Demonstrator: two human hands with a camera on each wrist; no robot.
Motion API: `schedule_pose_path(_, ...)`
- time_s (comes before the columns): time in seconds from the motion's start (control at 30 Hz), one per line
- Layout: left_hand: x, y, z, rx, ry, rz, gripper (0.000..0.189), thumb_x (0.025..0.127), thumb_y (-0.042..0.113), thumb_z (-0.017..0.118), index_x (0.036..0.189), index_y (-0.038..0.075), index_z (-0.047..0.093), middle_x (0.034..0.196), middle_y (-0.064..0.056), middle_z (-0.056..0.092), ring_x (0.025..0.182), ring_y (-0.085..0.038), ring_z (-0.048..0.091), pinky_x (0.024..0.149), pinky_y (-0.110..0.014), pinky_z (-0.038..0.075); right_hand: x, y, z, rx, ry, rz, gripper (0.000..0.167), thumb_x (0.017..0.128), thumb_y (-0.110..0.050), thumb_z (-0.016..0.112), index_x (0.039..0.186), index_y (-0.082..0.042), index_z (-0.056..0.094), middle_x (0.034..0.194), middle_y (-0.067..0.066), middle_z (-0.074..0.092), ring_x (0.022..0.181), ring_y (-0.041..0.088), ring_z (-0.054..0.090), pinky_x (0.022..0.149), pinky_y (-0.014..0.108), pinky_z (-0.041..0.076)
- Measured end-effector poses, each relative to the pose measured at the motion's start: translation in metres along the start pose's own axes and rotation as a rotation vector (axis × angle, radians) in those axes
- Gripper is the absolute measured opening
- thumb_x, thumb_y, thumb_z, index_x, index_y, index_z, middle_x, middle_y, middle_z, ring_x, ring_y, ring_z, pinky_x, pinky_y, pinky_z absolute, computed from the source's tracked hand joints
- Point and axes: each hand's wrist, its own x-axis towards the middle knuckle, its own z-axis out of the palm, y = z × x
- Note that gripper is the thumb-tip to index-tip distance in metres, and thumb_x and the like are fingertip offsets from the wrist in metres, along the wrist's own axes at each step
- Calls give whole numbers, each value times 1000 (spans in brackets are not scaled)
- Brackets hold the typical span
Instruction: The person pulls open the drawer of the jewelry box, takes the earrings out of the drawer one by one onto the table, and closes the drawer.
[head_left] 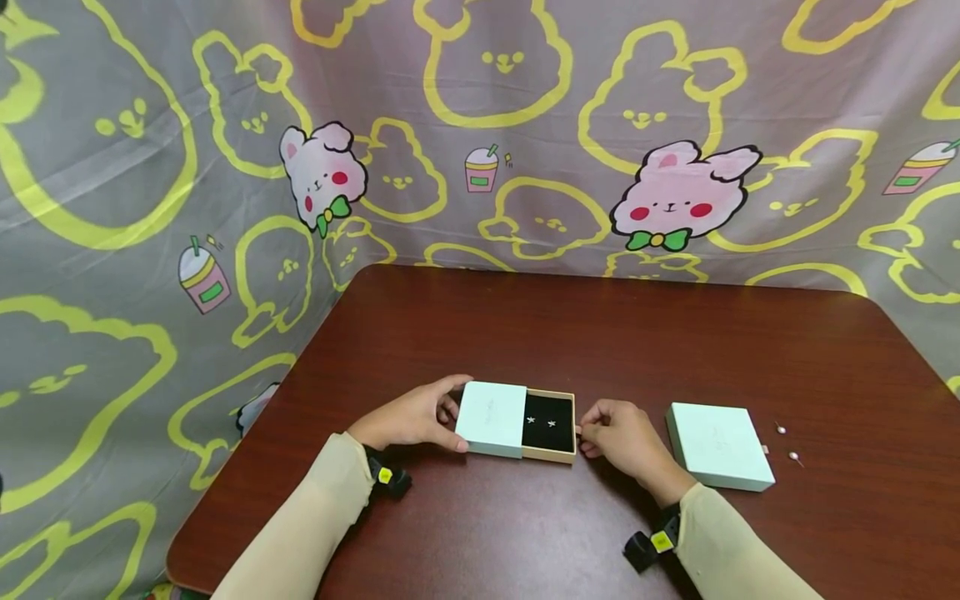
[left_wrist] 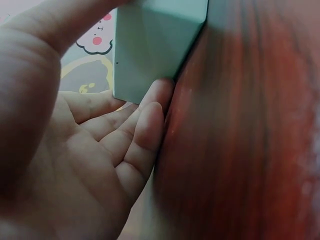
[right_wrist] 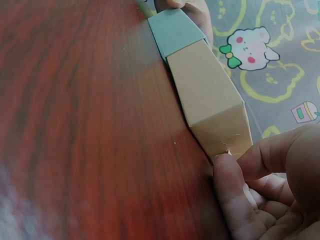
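Two hands on one box: my left hand (head_left: 412, 418) grips the mint sleeve (head_left: 491, 421) at its left end, my right hand (head_left: 621, 435) pinches the small tab (head_left: 578, 430) of the tan drawer (head_left: 551, 456), which juts out rightward over the brown table (head_left: 540, 525). Two star-like studs (head_left: 552, 423) gleam on its black pad (head_left: 543, 438)! Right of my right hand, a second mint box (head_left: 716, 446), pearl earrings (head_left: 793, 456) beside it.

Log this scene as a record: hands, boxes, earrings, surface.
left hand: grips mint-green box sleeve
right hand: pinches pull tab at tray's end
tray: partly out of sleeve; black insert bears two star-shaped stud earrings
second mint-green box: closed, right of right hand
pearl-like earrings: two, loose, right of second box
surface: reddish-brown table
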Motion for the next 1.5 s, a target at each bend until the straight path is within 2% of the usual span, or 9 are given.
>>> schedule_pose_path(0.53, -1, 4, -8, -9, 30, 1, 105, 66, 39, 91, 150, 13, 34, 115, 0, 55, 98, -18, 56, 84, -37, 47, 7, -10, -2, -12, -1, 5, 7, 89, 0, 59, 87, 1, 65, 76, 8, 66, 63, 20, 65, 58, 33, 55)
schedule_pose_path(0.77, -2, 3, -3, -19, 20, 5, 104, 66, 37, 91, 150, 13, 34, 118, 1, 52, 97, -17, 56, 83, -36, 47, 6, -11, -2, -36, -6, 9, 6, 89, -3, 61, 87, -2, 67, 75, 7, 65, 62, 19, 64, 57, 33, 54)
schedule_pose_path(1.07, -3, 0, 7, -30, -3, 1, 103, 67, 36, 91, 150, 13, 34, 118, 2, 51, 97, -17, 56, 83, -35, 47, 7, -15, -12, -182, 7, -89, 6, 92, -10, 63, 90, -9, 69, 69, 3, 63, 61, 17, 61, 54, 32, 49)
schedule_pose_path(1.17, -3, 0, 9, -32, -6, -9, 103, 67, 36, 91, 150, 13, 34, 118, 2, 51, 97, -17, 56, 83, -35, 47, 8, -18, -12, -186, -14, -120, 6, 92, -12, 64, 91, -10, 70, 70, 3, 62, 62, 18, 61, 53, 33, 46)
schedule_pose_path(1.33, -3, 1, 11, -27, -15, 0, 103, 67, 36, 91, 150, 13, 34, 119, 3, 51, 97, -16, 57, 83, -33, 47, 7, -20, -10, -179, -57, -126, 4, 91, -14, 68, 91, -11, 70, 71, 1, 62, 62, 19, 60, 53, 34, 46)
schedule_pose_path(1.5, -4, 2, 6, -26, 17, 7, 101, 66, 34, 91, 148, 13, 36, 116, 2, 53, 95, -16, 57, 82, -35, 47, 11, -24, -6, -201, -82, -187, 6, 90, -16, 71, 91, -11, 70, 74, -3, 63, 63, 16, 60, 56, 34, 47)
